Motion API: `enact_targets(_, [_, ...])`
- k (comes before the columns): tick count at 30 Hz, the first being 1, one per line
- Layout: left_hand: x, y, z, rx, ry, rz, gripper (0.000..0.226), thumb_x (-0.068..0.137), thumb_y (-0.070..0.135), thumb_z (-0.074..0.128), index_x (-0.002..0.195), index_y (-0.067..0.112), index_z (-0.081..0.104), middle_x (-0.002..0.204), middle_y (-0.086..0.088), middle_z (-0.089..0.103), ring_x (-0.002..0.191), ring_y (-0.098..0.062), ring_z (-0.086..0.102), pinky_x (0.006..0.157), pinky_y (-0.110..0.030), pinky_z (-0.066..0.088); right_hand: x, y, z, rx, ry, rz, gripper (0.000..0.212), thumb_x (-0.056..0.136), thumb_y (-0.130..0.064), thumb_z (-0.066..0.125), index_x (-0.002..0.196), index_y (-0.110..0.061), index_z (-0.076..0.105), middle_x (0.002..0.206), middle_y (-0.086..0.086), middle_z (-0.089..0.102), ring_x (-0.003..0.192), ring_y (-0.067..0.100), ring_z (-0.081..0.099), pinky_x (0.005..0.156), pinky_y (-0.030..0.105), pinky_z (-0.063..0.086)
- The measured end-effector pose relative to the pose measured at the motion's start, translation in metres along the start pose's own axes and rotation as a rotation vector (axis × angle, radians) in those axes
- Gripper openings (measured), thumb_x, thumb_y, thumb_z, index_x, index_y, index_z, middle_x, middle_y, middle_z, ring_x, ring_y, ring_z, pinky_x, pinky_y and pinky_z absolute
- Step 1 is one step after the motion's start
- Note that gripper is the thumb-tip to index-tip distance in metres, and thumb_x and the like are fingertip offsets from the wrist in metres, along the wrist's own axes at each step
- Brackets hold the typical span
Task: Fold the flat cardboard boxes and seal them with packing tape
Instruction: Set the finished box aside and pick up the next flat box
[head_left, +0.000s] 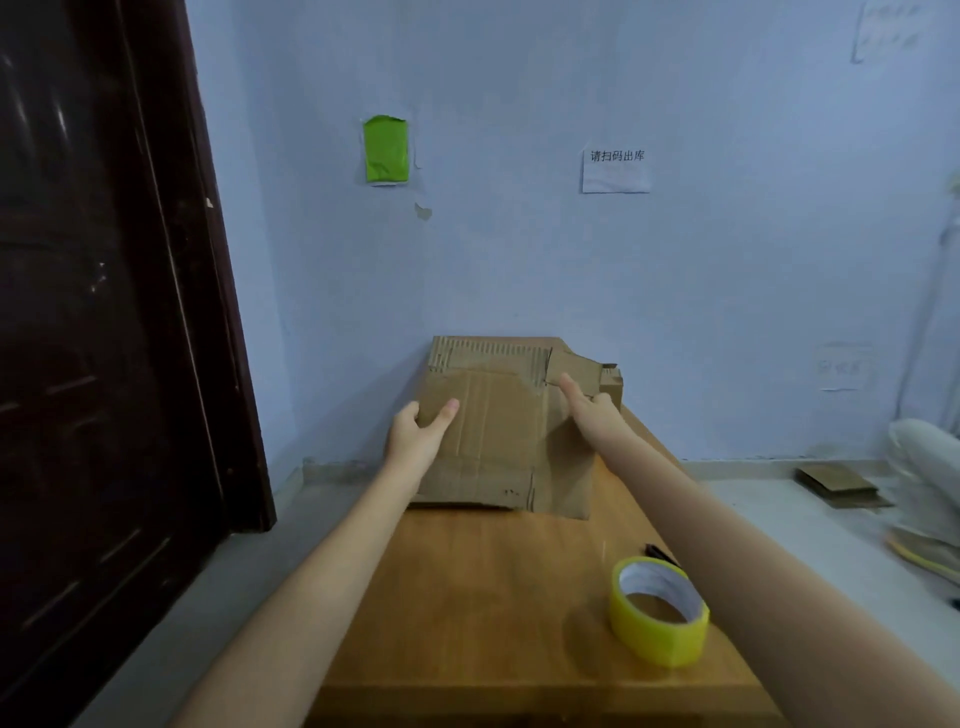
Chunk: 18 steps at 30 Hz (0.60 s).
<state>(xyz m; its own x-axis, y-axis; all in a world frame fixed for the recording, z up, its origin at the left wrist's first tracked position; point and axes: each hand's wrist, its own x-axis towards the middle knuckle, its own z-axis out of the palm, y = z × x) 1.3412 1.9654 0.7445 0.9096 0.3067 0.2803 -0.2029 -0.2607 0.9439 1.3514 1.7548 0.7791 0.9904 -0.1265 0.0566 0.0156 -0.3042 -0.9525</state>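
Note:
A flat brown cardboard box (498, 426), worn and torn along its top edge, stands tilted at the far end of the wooden table (483, 597). My left hand (418, 434) grips its left edge, thumb in front. My right hand (589, 408) holds its right side near a loose upper flap, fingers wrapped behind. A roll of yellow packing tape (657, 610) lies on the table's near right, beside my right forearm.
A small dark object (657, 552) lies just behind the tape roll. A dark wooden door (104, 312) fills the left. Flat cardboard pieces (839, 483) and pale bags (927, 467) lie on the floor at the right. The blue wall stands right behind the table.

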Motion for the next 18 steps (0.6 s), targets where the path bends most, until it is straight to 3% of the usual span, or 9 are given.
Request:
enact_targets(3, [-0.031, -0.006, 0.006, 0.001, -0.015, -0.015, 0.082, 0.076, 0.067, 0.058, 0.132, 0.008, 0.05, 0.13, -0.001, 0.054, 0.124, -0.024, 0.049, 0.103, -0.039, 0.041, -0.014, 0.012, 0.002, 0.016, 0.029, -0.034, 0.092, 0.091, -0.065, 0.037, 0.151, 0.0, 0.009, 0.158, 0.012, 0.012, 0.142, 0.032, 0.023, 0.111, 0.045, 0.025])
enact_targets(7, [-0.063, -0.018, 0.006, 0.005, -0.066, 0.016, 0.034, 0.086, 0.046, 0.061, 0.106, 0.021, 0.051, 0.095, 0.018, 0.054, 0.099, -0.007, 0.052, 0.073, -0.013, 0.04, -0.038, 0.033, 0.008, 0.15, 0.105, -0.09, 0.077, 0.092, -0.063, 0.038, 0.142, -0.004, 0.033, 0.138, 0.004, 0.039, 0.129, 0.026, 0.04, 0.1, 0.037, 0.035])
enact_targets(9, [-0.076, -0.025, 0.002, 0.029, -0.065, 0.025, 0.029, 0.088, 0.042, 0.061, 0.103, 0.023, 0.045, 0.088, 0.025, 0.046, 0.086, 0.001, 0.047, 0.066, -0.008, 0.036, -0.048, 0.043, 0.014, 0.226, 0.086, -0.074, 0.077, 0.091, -0.065, 0.035, 0.146, -0.01, 0.033, 0.146, 0.003, 0.037, 0.133, 0.022, 0.037, 0.107, 0.037, 0.031])
enact_targets(11, [-0.083, -0.031, -0.002, 0.02, -0.065, 0.028, 0.049, 0.081, 0.057, 0.063, 0.106, 0.019, 0.046, 0.097, 0.023, 0.051, 0.092, 0.004, 0.049, 0.081, -0.017, 0.044, -0.05, 0.053, 0.021, 0.29, 0.02, -0.036, 0.071, 0.089, -0.07, 0.028, 0.137, -0.022, 0.048, 0.142, 0.001, 0.047, 0.128, 0.019, 0.044, 0.106, 0.037, 0.033])
enact_targets(13, [-0.087, -0.037, -0.005, 0.034, -0.067, 0.018, 0.098, 0.061, 0.082, 0.06, 0.131, 0.015, 0.044, 0.127, 0.008, 0.054, 0.118, -0.012, 0.051, 0.099, -0.038, 0.045, -0.057, 0.057, 0.025, 0.357, -0.026, 0.009, 0.057, 0.096, -0.061, 0.021, 0.116, -0.027, 0.062, 0.118, -0.001, 0.064, 0.105, 0.013, 0.057, 0.089, 0.032, 0.042])
enact_targets(14, [-0.087, -0.042, -0.004, 0.015, -0.075, 0.007, 0.11, 0.056, 0.085, 0.06, 0.138, 0.016, 0.038, 0.137, 0.003, 0.049, 0.126, -0.018, 0.047, 0.103, -0.043, 0.043, -0.058, 0.058, 0.027, 0.394, -0.048, 0.043, 0.059, 0.097, -0.06, 0.021, 0.114, -0.025, 0.064, 0.112, 0.0, 0.066, 0.101, 0.014, 0.06, 0.088, 0.033, 0.045])
enact_targets(15, [-0.091, -0.042, -0.003, -0.014, -0.099, 0.001, 0.107, 0.058, 0.081, 0.062, 0.138, 0.016, 0.037, 0.138, 0.0, 0.047, 0.128, -0.021, 0.044, 0.103, -0.041, 0.043, -0.057, 0.061, 0.028, 0.436, -0.06, 0.073, 0.062, 0.096, -0.061, 0.021, 0.115, -0.023, 0.065, 0.11, 0.003, 0.068, 0.101, 0.018, 0.062, 0.091, 0.037, 0.047])
enact_targets(16, [-0.096, -0.037, -0.002, -0.054, -0.113, -0.002, 0.09, 0.066, 0.071, 0.064, 0.132, 0.014, 0.041, 0.131, 0.002, 0.05, 0.127, -0.021, 0.045, 0.099, -0.031, 0.044, -0.058, 0.064, 0.028, 0.456, -0.072, 0.094, 0.064, 0.095, -0.062, 0.022, 0.116, -0.021, 0.066, 0.11, 0.006, 0.069, 0.102, 0.021, 0.063, 0.095, 0.041, 0.047])
enact_targets(18, [-0.103, -0.032, 0.0, -0.14, -0.067, -0.024, 0.039, 0.087, 0.047, 0.055, 0.116, 0.022, 0.046, 0.115, 0.012, 0.05, 0.124, -0.018, 0.044, 0.087, -0.011, 0.04, -0.061, 0.066, 0.029, 0.477, -0.087, 0.112, 0.061, 0.095, -0.061, 0.023, 0.11, -0.02, 0.067, 0.107, 0.007, 0.069, 0.101, 0.023, 0.063, 0.095, 0.041, 0.048])
